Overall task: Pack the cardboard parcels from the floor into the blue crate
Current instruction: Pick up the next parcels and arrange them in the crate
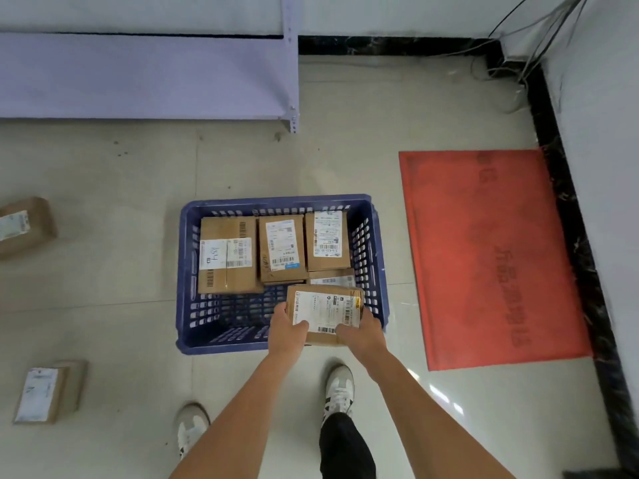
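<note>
A big grey shelf stands at the back on the tiled floor. A red mat lies to the right, near the wall.

The blue crate sits on the floor in the middle, just in front of the person's shoes. Three brown boxes stand side by side along its far wall: a wide one on the left, one in the middle and one on the right. A fourth box peeks out just below the right one. The near left part of the crate is bare.

Both hands hold one more box over the near right corner of the crate. The left hand grips its left end and the right hand grips its right end. The fingers are curled tight around the box, with thumbs on top.

Two boxes are on the floor to the left, one far and one near.
</note>
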Available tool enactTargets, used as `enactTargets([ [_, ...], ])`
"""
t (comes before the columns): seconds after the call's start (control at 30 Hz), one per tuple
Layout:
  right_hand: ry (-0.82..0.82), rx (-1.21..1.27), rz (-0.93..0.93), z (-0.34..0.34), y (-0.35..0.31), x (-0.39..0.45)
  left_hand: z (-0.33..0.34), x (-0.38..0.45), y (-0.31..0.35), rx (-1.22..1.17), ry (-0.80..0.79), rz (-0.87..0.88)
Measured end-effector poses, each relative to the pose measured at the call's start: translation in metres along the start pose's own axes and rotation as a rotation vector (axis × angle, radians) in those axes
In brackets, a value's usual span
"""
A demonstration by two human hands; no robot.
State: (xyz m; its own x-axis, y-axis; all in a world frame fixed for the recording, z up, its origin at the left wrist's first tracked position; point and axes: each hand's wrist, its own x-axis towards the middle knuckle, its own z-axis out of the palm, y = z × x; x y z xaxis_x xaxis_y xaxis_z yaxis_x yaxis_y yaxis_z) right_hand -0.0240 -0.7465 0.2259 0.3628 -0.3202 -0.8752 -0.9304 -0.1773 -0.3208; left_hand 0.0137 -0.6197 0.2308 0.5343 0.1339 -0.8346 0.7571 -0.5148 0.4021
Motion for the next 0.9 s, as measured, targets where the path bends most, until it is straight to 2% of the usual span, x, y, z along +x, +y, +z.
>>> enactTargets([
  [0.17,-0.031,-0.067,0.017,-0.005,0.017,0.049,0.039,0.033,-0.011,0.047,-0.023,0.006],
  [0.53,-0.032,-0.261,-0.066,0.010,0.019,0.157,0.080,0.131,-0.030,-0.095,-0.107,-0.083],
  [0.9,-0.006,-0.231,-0.066,0.025,0.023,0.196,0.088,0.176,-0.027,-0.291,-0.168,-0.206],
])
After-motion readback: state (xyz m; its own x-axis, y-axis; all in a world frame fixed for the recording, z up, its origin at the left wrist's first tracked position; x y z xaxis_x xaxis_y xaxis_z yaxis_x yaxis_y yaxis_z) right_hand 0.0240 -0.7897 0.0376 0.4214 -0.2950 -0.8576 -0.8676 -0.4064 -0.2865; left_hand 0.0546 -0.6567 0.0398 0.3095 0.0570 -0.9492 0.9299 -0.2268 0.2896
